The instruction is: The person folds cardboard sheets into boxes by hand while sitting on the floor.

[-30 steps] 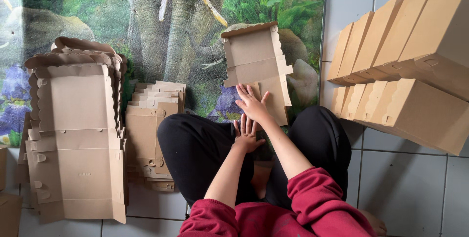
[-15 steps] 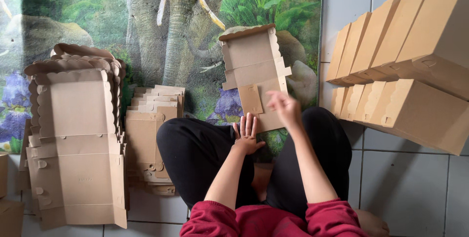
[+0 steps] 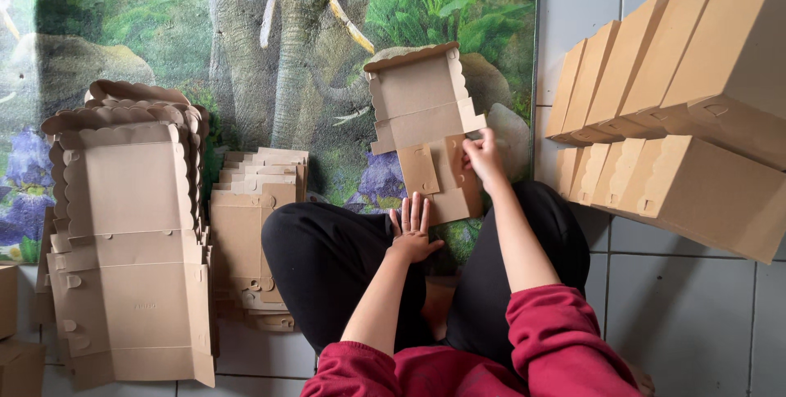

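Head view, looking down on a seated person in black trousers and red sleeves. A flat brown cardboard box blank with scalloped edges (image 3: pixel 426 131) lies on the printed jungle-scene floor mat (image 3: pixel 246 45), its near end over the person's knees, close to the mat's right edge. The right hand (image 3: pixel 483 160) grips the right-side flap of the blank, fingers clamped on the card's edge. The left hand (image 3: pixel 412 229) rests flat just beside the blank's near left corner, fingers spread and straight, palm down; whether it touches the card or the trouser leg cannot be told. On the left part of the mat stands a tall stack of unfolded scalloped cardboard blanks (image 3: pixel 131 233), and just right of it a lower stack of smaller flat cardboard pieces (image 3: pixel 254 225) against the person's left knee. On the grey tiled floor (image 3: pixel 688 315) beyond the mat's right edge, two rows of assembled brown cardboard boxes (image 3: pixel 679 102) lie touching one another.
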